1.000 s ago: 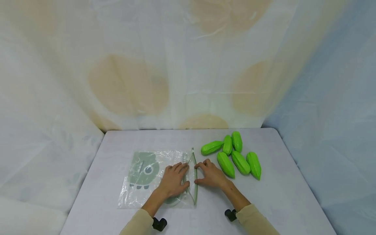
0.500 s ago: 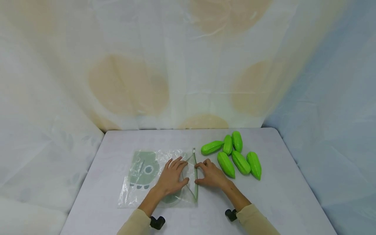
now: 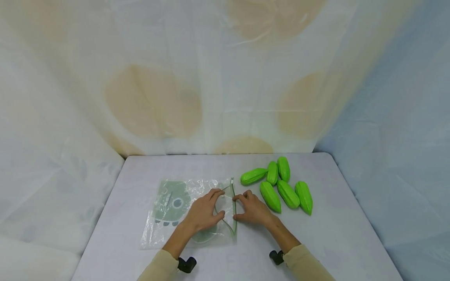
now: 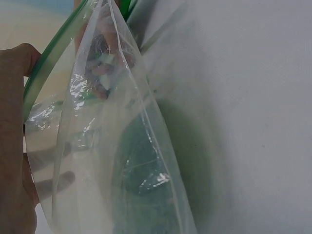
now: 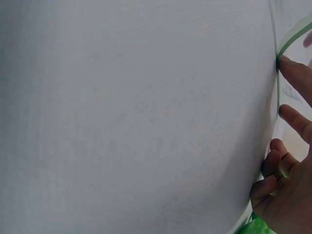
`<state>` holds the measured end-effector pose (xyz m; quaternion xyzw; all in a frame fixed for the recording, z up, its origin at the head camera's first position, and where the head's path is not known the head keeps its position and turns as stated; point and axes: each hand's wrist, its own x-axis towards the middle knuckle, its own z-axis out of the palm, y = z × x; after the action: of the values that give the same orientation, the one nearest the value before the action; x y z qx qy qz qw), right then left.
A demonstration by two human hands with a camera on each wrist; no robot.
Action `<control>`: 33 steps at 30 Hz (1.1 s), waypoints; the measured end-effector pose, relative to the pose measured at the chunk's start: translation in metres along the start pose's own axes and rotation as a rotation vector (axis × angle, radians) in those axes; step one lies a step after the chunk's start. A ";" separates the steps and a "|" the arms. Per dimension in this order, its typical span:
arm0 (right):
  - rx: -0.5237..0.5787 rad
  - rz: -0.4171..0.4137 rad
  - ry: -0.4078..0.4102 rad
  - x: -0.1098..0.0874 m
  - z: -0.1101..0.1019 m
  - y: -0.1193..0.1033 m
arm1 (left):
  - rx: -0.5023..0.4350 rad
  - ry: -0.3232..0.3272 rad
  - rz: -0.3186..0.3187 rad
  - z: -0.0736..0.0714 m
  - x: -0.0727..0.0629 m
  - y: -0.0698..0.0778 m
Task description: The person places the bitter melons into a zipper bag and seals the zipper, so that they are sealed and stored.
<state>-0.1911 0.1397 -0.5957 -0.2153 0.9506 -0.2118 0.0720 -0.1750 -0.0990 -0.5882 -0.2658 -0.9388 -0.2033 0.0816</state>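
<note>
A clear zip bag (image 3: 149, 234) with a pale green cartoon print lies flat on the table, its mouth facing right and spread apart. My left hand (image 3: 204, 212) holds the upper lip of the mouth, with thumb and fingers set apart along it. In the left wrist view, the green zip strip (image 4: 53, 53) passes by that hand. My right hand (image 3: 254, 210) holds the lower lip near the table, thumb and index fingertips at the green edge. In the right wrist view, its other fingers (image 5: 273, 161) are curled.
Several bright green, ridged, elongated vegetables (image 3: 288, 194) with pointed ends lie right of and behind my right hand. The white-covered table (image 3: 334, 234) is enclosed by hanging sheets (image 3: 225, 78) at the back and sides.
My left hand has drawn leftward, and its fingers have come closer together. The upper lip has moved left with it, widening the mouth. My right hand has stayed in place.
</note>
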 end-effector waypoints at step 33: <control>0.047 0.016 -0.014 0.000 0.001 0.002 | -0.189 -0.096 -0.109 -0.036 -0.011 -0.020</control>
<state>-0.1918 0.1414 -0.5974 -0.2071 0.9466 -0.2319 0.0852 -0.1741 -0.1351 -0.5648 -0.2301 -0.9313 -0.2822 0.0000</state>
